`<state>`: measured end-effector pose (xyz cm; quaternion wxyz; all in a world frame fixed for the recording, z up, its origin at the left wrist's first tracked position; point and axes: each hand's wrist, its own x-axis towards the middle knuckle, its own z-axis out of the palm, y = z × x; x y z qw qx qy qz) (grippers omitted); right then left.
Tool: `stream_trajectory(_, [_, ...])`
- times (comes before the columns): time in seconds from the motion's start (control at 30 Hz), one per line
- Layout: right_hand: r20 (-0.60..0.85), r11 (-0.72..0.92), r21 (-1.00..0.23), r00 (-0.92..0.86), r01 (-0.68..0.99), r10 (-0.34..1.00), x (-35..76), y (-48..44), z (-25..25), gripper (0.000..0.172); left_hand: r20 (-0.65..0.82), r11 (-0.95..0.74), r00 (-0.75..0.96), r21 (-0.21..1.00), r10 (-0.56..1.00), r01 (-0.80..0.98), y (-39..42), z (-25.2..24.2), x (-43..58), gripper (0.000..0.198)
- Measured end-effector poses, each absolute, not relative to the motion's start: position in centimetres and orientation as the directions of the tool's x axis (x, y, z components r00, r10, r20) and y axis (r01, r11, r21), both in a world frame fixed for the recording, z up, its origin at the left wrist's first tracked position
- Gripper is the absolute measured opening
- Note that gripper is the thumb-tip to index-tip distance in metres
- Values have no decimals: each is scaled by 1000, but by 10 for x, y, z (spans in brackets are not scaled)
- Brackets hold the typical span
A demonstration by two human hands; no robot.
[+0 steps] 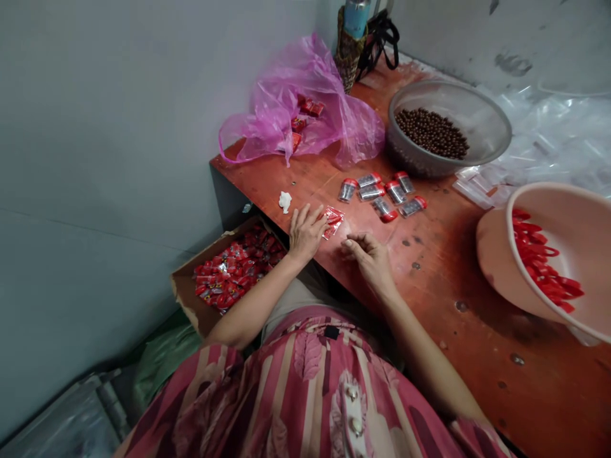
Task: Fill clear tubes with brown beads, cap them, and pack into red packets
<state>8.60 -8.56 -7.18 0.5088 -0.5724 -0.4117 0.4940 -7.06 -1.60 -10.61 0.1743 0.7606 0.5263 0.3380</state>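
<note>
My left hand (306, 234) lies on the table edge with its fingers stretched out, the tips at the side of a small clear packet (334, 220) with red pieces inside. To the right of the packet, my right hand (372, 257) is closed, thumb against fingers; anything between them is too small to make out. A scrap of crumpled white material (285, 202) sits beyond my left fingers. Farther back lie several small clear containers (372, 191) with red ends and dark contents.
A pink plastic bag (363, 133) with red packets stands at the back. Right of it are a grey bowl (491, 130) of brown beads, clear plastic pieces (563, 137) and a pale pink basin (494, 254) with red parts. A cardboard box (188, 299) of red packets is below, left.
</note>
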Motion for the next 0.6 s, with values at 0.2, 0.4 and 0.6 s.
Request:
stream_trajectory(0.2, [-194,-133,-957,228,-258,954,78,-63,-68,47,351,-423,236,743,906,519,-39,-85,-61,25])
stream_trajectory(0.4, [-207,-178,-956,108,-233,972,94,-62,-58,44,-107,110,244,994,964,3,-45,-70,-60,36])
stream_trajectory(0.6, [55,41,-899,19,435,998,136,-45,-55,25,-359,431,420,898,833,-87,-41,-70,-54,34])
